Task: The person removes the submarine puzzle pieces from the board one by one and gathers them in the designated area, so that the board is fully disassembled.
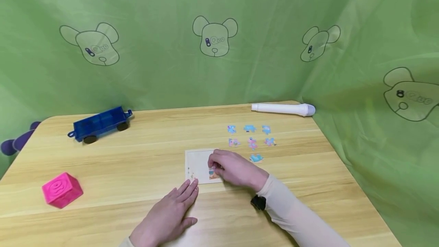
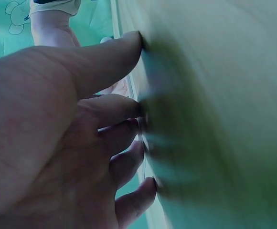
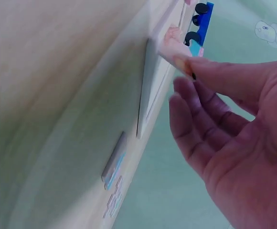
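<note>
A pale puzzle board (image 1: 197, 159) with a raised border lies on the table. Over its right part, my right hand (image 1: 236, 167) pinches a jigsaw piece (image 3: 177, 53) between thumb and fingers. An orange and blue printed patch (image 1: 213, 174) shows beneath those fingers in the head view; the hand hides part of it. My left hand (image 1: 171, 209) lies with fingers extended, its fingertips resting at the board's lower left edge. In the left wrist view, the fingertips (image 2: 150, 186) touch the surface. Several loose jigsaw pieces (image 1: 252, 143) lie in rows beyond and right of the board.
At the back right lies a white toy microphone (image 1: 281, 109). A blue toy wagon (image 1: 101, 124) stands at the back left, with a pink block (image 1: 62, 190) nearer on the left. Green curtain (image 1: 171, 75) borders the wooden table (image 1: 144, 178) behind and on the right.
</note>
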A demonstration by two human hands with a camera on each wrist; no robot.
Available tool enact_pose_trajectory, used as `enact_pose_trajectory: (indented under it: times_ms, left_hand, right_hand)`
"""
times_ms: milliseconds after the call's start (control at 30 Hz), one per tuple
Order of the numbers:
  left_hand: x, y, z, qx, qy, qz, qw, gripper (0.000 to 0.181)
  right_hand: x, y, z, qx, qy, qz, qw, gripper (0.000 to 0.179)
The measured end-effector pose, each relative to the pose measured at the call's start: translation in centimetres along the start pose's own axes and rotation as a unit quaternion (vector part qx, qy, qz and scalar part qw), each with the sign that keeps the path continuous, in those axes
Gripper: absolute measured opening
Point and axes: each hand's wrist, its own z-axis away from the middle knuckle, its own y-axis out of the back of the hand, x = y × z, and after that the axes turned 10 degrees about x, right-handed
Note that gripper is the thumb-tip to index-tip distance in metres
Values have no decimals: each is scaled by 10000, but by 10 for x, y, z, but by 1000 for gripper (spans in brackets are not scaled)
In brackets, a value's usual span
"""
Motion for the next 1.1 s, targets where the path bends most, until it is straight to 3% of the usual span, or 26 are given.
enact_pose_trajectory:
  times_ms: [167, 400, 867, 1100]
  left_hand:
    - [0, 0, 0, -41, 27, 49, 10000, 70]
    - [0, 1, 0, -123, 63, 210, 9997, 69]
    - [0, 0, 0, -129, 41, 229, 9996, 70]
    - [0, 2, 1, -150, 94, 331, 9993, 70]
  right_hand:
    - [4, 11, 4, -18, -240, -464, 9986, 5]
    - [22, 36, 17, 281, -625, -1125, 9913, 11]
    - [84, 79, 68, 613, -1619, -1017, 9796, 12]
    - [109, 87, 86, 535, -2304, -1035, 9661, 11]
